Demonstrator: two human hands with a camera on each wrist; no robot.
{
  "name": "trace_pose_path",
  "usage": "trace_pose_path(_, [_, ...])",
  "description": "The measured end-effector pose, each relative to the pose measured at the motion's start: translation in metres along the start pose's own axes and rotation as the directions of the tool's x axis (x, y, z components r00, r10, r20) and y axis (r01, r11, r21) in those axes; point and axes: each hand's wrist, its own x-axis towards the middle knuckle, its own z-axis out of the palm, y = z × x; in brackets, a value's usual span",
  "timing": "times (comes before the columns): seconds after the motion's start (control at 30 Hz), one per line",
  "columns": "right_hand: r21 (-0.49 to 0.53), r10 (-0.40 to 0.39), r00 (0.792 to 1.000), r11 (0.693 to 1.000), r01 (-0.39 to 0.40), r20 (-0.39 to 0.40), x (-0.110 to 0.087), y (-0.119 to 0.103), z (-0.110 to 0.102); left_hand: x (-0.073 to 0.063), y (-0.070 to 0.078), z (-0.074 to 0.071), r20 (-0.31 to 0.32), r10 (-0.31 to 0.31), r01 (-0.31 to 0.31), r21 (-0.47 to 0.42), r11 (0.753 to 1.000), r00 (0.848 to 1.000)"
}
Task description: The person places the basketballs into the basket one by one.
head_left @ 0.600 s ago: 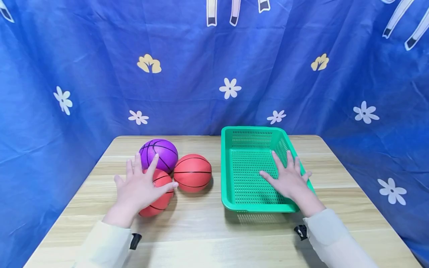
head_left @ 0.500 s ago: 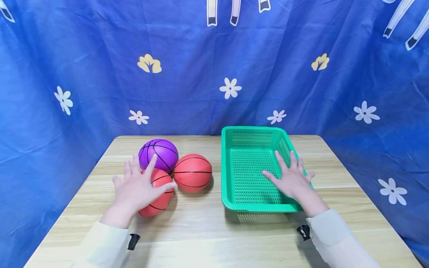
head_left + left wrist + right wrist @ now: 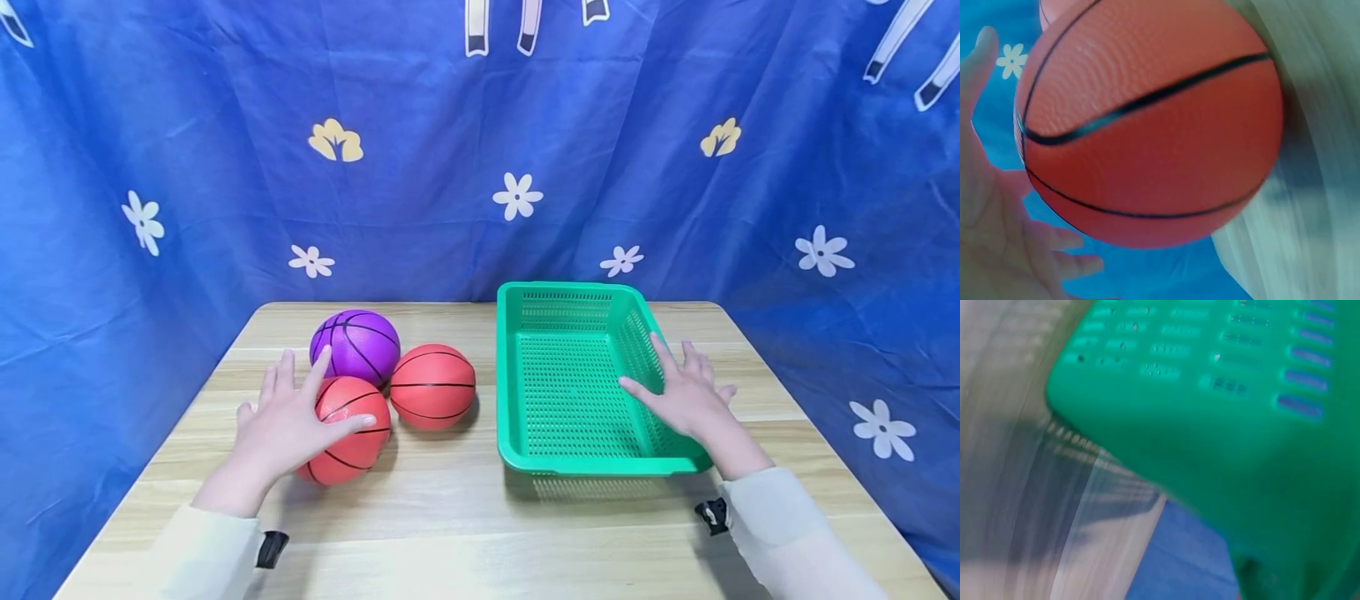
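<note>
My left hand (image 3: 281, 425), fingers spread, hovers at the left side of the nearest orange-red basketball (image 3: 351, 437); its thumb and forefinger overlap that ball in the head view. In the left wrist view the same ball (image 3: 1154, 131) fills the middle, with the spread palm and fingers at its left. A purple basketball (image 3: 360, 346) and a second orange-red basketball (image 3: 432, 387) sit just behind and to the right. My right hand (image 3: 686, 400), fingers spread, is over the right rim of a green plastic basket (image 3: 513, 417). The right wrist view shows the basket's slotted wall (image 3: 1172, 394) up close.
All of it stands on a light wooden table (image 3: 450, 533). A blue curtain (image 3: 420, 192) with white flowers hangs behind the table and at both sides. Between the balls and the basket lies a strip of bare tabletop.
My left hand has shifted left and slightly toward me, uncovering more of the near ball. My right hand has moved right, from over the basket's inside to its right rim.
</note>
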Motion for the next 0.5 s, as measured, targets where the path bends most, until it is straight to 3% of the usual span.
trace_pose_path(0.27, [0.057, 0.002, 1.000, 0.998, -0.002, -0.005, 0.007, 0.017, -0.001, -0.001, -0.018, 0.003, -0.009, 0.019, -0.019, -0.068, 0.997, 1.000])
trace_pose_path(0.5, [0.144, -0.047, 0.999, 0.988, 0.048, -0.011, 0.013, 0.031, -0.001, -0.003, -0.034, 0.008, 0.015, 0.048, -0.045, -0.174, 0.984, 0.999])
